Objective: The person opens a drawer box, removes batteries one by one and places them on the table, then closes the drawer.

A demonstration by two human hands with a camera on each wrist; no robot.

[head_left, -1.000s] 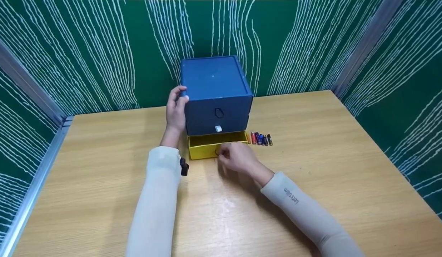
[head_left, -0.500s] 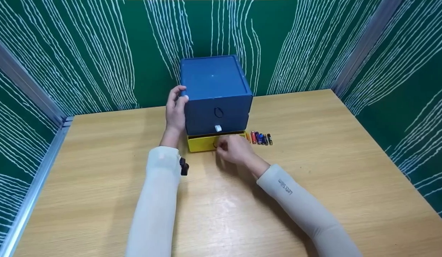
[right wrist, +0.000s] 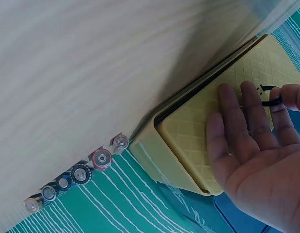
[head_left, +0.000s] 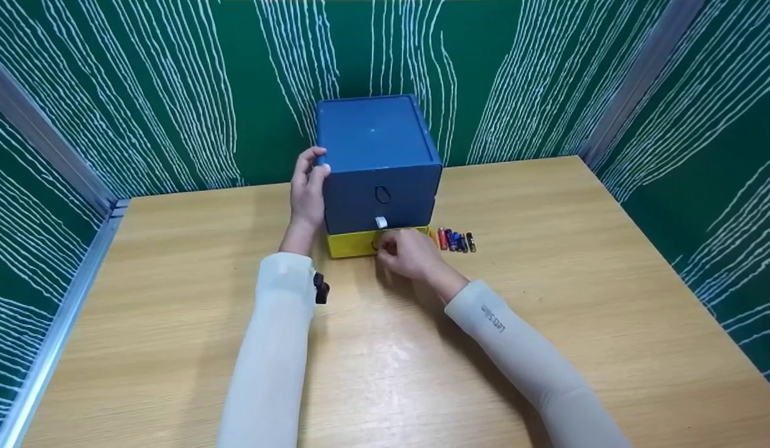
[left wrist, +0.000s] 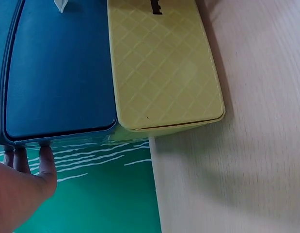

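Note:
A small stacked drawer unit (head_left: 373, 140) stands at the back of the table, blue above and yellow at the bottom. My left hand (head_left: 307, 198) rests its fingertips against the unit's left side, near the top front edge. At the yellow drawer (head_left: 350, 246), my right hand (head_left: 411, 254) pinches a black loop pull (right wrist: 269, 103) between thumb and index finger. The other fingers (right wrist: 230, 109) lie across the drawer's quilted front. The right wrist view shows a narrow dark gap along this drawer's edge. The drawer's inside is hidden.
Several batteries (head_left: 457, 241) lie in a row on the wooden table (head_left: 546, 298), just right of the yellow drawer. The blue front carries a black loop (head_left: 382, 195) and a white tab (head_left: 381, 222). Green walls (head_left: 484, 81) with white lines enclose the table's back and sides.
The yellow drawer has slid back into the unit, and its open top is now out of sight. My right hand moved away from me with it. The left hand stayed put.

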